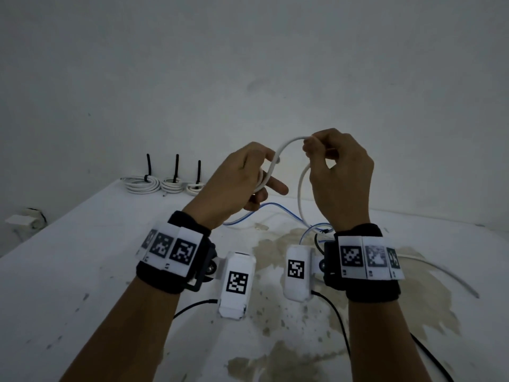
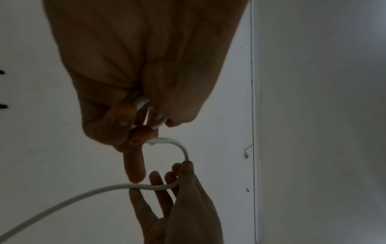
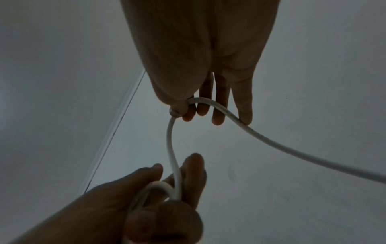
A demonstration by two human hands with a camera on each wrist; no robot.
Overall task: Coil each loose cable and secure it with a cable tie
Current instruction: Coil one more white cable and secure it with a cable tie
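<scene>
A white cable (image 1: 287,146) arches in the air between both hands above the white table (image 1: 82,257). My left hand (image 1: 248,177) grips a small coil of it (image 2: 144,105) in curled fingers, one finger sticking out. My right hand (image 1: 330,161) pinches the cable (image 3: 196,100) between thumb and forefinger, the other fingers loosely spread. From there the cable hangs down to the table (image 1: 300,199) and trails away to the right (image 1: 440,268). In the right wrist view the left hand (image 3: 167,198) shows the loop (image 3: 160,188) it holds.
Three coiled white cables (image 1: 143,184) (image 1: 172,184) (image 1: 196,187), each bound with a black tie standing upright, lie at the table's far left by the wall. Blue and white wires (image 1: 278,210) lie loose under the hands. A white box (image 1: 26,220) sits beyond the left edge.
</scene>
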